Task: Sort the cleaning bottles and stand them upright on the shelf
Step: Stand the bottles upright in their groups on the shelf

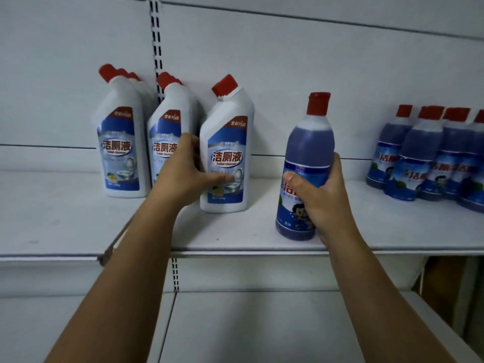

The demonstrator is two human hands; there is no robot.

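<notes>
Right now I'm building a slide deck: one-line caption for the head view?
Left hand grips a white angled-neck bottle; right hand holds a blue red-capped bottle upright at the white shelf.

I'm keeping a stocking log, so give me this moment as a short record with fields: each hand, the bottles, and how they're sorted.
left hand: grips a white bottle, thumb across its label
right hand: grips a blue bottle, upright near the shelf front edge
other white bottles: upright at left, red caps
other blue bottles: upright cluster, far right
sorting: white left, blue right; held blue bottle apart between the groups
</notes>
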